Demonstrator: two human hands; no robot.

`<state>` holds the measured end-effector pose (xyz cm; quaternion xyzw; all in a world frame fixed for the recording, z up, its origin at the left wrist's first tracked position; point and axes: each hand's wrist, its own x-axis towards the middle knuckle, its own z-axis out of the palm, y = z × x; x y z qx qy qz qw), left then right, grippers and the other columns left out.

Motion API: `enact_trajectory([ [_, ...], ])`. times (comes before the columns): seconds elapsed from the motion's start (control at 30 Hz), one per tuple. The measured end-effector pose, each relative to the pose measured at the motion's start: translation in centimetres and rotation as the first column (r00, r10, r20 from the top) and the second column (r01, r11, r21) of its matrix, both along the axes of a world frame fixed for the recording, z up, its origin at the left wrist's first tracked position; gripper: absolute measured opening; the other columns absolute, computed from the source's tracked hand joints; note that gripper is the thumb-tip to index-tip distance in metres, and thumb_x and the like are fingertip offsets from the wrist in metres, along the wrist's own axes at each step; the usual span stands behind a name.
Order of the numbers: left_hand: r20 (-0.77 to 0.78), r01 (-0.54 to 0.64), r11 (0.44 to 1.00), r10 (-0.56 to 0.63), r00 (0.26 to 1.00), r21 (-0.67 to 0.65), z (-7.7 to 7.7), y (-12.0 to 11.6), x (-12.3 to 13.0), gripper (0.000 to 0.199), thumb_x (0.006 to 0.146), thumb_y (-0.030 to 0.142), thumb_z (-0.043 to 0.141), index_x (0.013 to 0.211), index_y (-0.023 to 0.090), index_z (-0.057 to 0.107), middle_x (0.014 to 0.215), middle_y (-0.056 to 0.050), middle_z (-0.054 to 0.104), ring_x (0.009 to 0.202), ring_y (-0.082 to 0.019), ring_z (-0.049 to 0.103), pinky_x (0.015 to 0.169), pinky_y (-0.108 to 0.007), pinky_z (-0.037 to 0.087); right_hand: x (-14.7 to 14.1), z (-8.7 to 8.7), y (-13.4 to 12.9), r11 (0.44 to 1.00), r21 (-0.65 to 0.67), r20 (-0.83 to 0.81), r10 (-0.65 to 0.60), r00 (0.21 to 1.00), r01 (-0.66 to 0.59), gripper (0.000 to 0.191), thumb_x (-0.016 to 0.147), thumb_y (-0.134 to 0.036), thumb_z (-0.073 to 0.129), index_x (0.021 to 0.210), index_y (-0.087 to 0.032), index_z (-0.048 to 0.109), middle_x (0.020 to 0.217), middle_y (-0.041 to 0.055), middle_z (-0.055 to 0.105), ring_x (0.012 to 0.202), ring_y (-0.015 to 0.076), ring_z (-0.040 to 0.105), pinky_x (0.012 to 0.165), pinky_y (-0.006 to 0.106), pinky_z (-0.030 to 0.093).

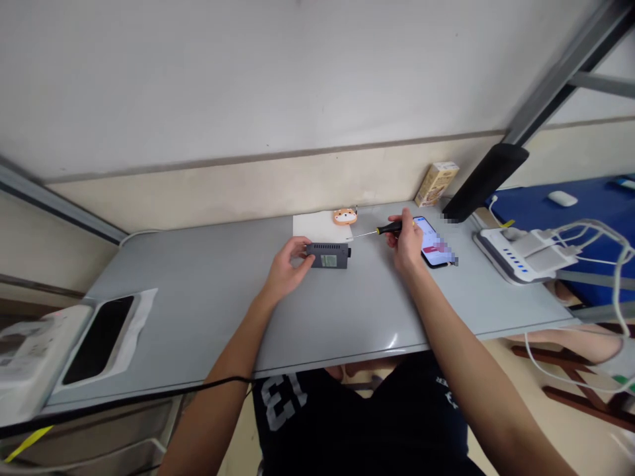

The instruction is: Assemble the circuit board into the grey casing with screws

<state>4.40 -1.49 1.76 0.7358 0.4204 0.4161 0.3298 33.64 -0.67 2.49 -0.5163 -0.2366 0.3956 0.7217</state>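
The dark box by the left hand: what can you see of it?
The dark grey box is oblong, plastic or metal by its look, with a row of slots along the top, a pale greenish label and a black stub at its right end. The left hand grips its left end over the desk; whether it rests there is unclear.

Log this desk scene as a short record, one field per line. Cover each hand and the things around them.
Left hand: holds dark vented box by its left end
Right hand: holds screwdriver, shaft pointing left towards the box
Behind box: white paper, orange animal-face item at its right
Beside right hand: lit phone
Far left: dark-screened phone
Near wall, right: small carton
Right end: power strip, plugs in
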Motion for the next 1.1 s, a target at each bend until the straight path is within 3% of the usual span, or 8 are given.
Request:
enact_trajectory([
  [0.13,0.025,0.004,0.998,-0.003,1.000,-0.056,-0.8,0.7,-0.2,0.029,0.094,0.042,0.062,0.117,0.024,0.060,0.116,-0.007,0.066,0.099,-0.018,0.067,0.093,-0.035,0.055,0.1,0.6,-0.5,0.991,0.035,0.090,-0.131,0.987,0.128,0.050,0.089,-0.065,0.061,0.067,-0.020,0.064,0.051,-0.0019,0.052,0.043,0.0099,0.048,0.037,0.022,0.031],
  [0.23,-0.011,-0.023,0.997,0.023,1.000,-0.068,-0.9,0.7,-0.1,0.030,0.096,0.044,0.058,0.117,0.022,0.062,0.100,-0.004,0.066,0.089,-0.017,0.065,0.084,-0.032,0.054,-0.4,1.5,-2.1,0.976,0.147,0.271,-0.198,0.942,0.163,0.048,0.094,-0.054,0.058,0.061,-0.020,0.065,0.057,-0.0007,0.055,0.049,0.0100,0.049,0.046,0.024,0.040],
  [0.37,-0.056,-0.056,0.995,0.052,0.997,-0.080,-1.0,0.5,0.3,0.028,0.099,0.042,0.055,0.118,0.022,0.062,0.091,-0.001,0.062,0.081,-0.015,0.061,0.077,-0.029,0.051,-1.6,2.2,-5.1,0.967,0.255,0.569,-0.155,0.807,0.005,0.045,0.096,-0.041,0.058,0.057,-0.020,0.065,0.056,-0.0003,0.054,0.054,0.0110,0.048,0.056,0.026,0.040],
  [0.5,-0.067,-0.085,0.993,0.080,0.995,-0.079,-1.2,0.5,0.5,0.024,0.100,0.035,0.055,0.119,0.022,0.063,0.096,-0.003,0.064,0.081,-0.015,0.060,0.078,-0.029,0.051,-2.6,1.7,-6.3,0.962,0.210,0.789,-0.061,0.612,-0.175,0.047,0.100,-0.043,0.052,0.062,-0.020,0.066,0.052,-0.0008,0.053,0.049,0.0116,0.044,0.053,0.028,0.035],
  [0.57,-0.077,-0.112,0.991,0.107,0.991,-0.068,-1.4,0.6,0.5,0.023,0.099,0.033,0.057,0.118,0.022,0.064,0.099,-0.004,0.065,0.082,-0.015,0.061,0.080,-0.030,0.052,-2.9,1.4,-6.2,0.960,0.196,0.828,-0.051,0.559,-0.202,0.048,0.102,-0.045,0.049,0.065,-0.020,0.066,0.054,-0.0002,0.054,0.050,0.0120,0.045,0.054,0.028,0.035],
  [0.83,-0.121,-0.085,0.996,0.085,0.989,0.007,-1.2,0.8,0.7,0.013,0.096,0.025,0.061,0.100,0.022,0.073,0.103,-0.004,0.069,0.083,-0.016,0.062,0.080,-0.030,0.053,-3.0,1.2,-5.4,0.967,0.204,0.789,-0.072,0.610,-0.151,0.049,0.104,-0.048,0.046,0.068,-0.019,0.063,0.057,-0.0005,0.053,0.054,0.0125,0.045,0.056,0.028,0.034],
  [1.1,-0.127,-0.086,0.994,0.093,0.987,0.062,-1.2,0.5,0.8,0.014,0.097,0.023,0.059,0.100,0.022,0.073,0.105,-0.005,0.067,0.084,-0.015,0.064,0.081,-0.031,0.055,-4.8,1.0,-5.6,0.962,0.147,0.682,0.069,0.728,-0.229,0.048,0.102,-0.053,0.047,0.072,-0.020,0.063,0.065,-0.0003,0.056,0.061,0.0132,0.048,0.060,0.028,0.037],
])
